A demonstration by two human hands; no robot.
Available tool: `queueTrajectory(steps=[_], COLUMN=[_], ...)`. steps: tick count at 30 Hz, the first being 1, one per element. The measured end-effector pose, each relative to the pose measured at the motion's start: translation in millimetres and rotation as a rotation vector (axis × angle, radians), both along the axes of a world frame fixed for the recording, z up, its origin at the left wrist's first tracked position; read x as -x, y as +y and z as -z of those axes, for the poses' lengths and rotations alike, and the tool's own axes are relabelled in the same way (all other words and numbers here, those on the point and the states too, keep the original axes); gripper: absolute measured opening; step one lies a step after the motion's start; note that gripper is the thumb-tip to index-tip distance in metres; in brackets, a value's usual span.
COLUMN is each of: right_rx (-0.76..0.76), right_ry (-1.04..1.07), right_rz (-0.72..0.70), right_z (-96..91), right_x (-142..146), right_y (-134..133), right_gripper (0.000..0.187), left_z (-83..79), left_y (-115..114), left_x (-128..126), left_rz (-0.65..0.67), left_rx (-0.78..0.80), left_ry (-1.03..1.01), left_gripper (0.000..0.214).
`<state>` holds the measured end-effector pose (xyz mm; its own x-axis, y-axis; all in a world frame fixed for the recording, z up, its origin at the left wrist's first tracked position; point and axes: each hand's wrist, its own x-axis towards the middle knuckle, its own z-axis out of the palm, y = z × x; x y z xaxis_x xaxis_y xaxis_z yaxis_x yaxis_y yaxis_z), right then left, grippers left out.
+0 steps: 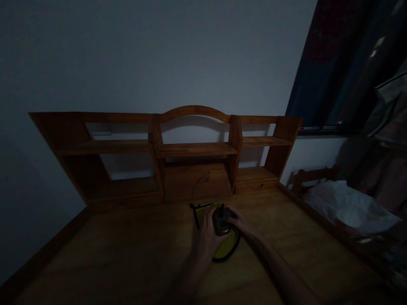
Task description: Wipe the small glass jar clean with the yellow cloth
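Observation:
Between my two hands is a dark, rounded, shiny object point(221, 223), its kind too dim to make out. My left hand point(208, 237) wraps round its near left side. The fingers of my right hand point(237, 220) close on its right side and top. Beneath them a yellow-green flat item with a black border point(227, 250) lies on the wooden desk point(136, 250). A small black knob point(191, 206) shows at its far left corner. My hands cover much of the flat item.
A wooden shelf unit point(197, 150) with several compartments stands along the back of the desk, against a pale wall point(152, 55). To the right are a wooden chair point(313, 174) bearing a white plastic bag point(349, 205), and a dark window point(330, 76). The room is dim.

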<state>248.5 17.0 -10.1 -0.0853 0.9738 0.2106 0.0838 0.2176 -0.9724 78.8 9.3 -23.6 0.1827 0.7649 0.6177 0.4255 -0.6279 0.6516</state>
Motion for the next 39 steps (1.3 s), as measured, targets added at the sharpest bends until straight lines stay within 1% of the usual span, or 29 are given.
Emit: queueTrajectory(steps=[2, 6, 9, 13, 18, 21, 25, 27, 30, 32, 36, 39], right_rx=[0.019, 0.022, 0.038, 0.051, 0.065, 0.07, 0.067, 0.049, -0.008, -0.032, -0.108, -0.175], right_ry=[0.013, -0.013, -0.026, -0.007, -0.021, -0.03, -0.068, -0.108, -0.168, -0.203, -0.267, -0.305], right_rz=[0.026, -0.044, -0.054, -0.023, 0.011, 0.036, 0.023, 0.032, 0.077, 0.097, 0.107, 0.091], right_z=[1.2, 1.6, 4.3, 12.7, 21.2, 22.3, 20.4, 20.2, 20.9, 20.2, 11.8, 3.5], right_x=[-0.9, 0.1, 0.5, -1.3, -4.8, -5.4, -5.4, -5.2, -4.1, -2.7, 0.4, 1.8], right_y=[1.1, 1.9, 3.0, 7.5, 13.0, 12.9, 8.5, 6.3, 4.0, 2.5, -3.1, -7.9], right_gripper=[0.046, 0.043, 0.04, 0.038, 0.039, 0.041, 0.044, 0.052, 0.069, 0.075, 0.08, 0.076], left_z=[5.2, 11.5, 9.7, 5.3, 6.7, 8.6, 7.9, 6.1, 3.5, 2.5, 0.3, -5.7], left_y=[1.5, 3.8, 2.2, -2.0, -2.7, -2.1, -3.5, -5.0, -7.0, -7.9, -10.3, -14.2], left_x=[-2.4, -5.2, -5.6, -5.3, -6.2, -7.0, -6.8, -6.2, -5.5, -5.5, -4.0, 0.3], left_rz=[0.016, 0.039, 0.057, 0.085, 0.137, 0.163, 0.16, 0.154, 0.151, 0.157, 0.159, 0.109], left_rx=[-0.006, -0.03, -0.038, 0.021, 0.046, 0.059, 0.072, 0.075, 0.048, 0.023, -0.022, -0.008], left_ry=[0.011, 0.003, -0.009, -0.017, -0.059, -0.062, -0.041, -0.014, 0.025, 0.059, 0.169, 0.302], left_gripper=[0.084, 0.086, 0.084, 0.083, 0.086, 0.087, 0.088, 0.09, 0.091, 0.09, 0.088, 0.09])
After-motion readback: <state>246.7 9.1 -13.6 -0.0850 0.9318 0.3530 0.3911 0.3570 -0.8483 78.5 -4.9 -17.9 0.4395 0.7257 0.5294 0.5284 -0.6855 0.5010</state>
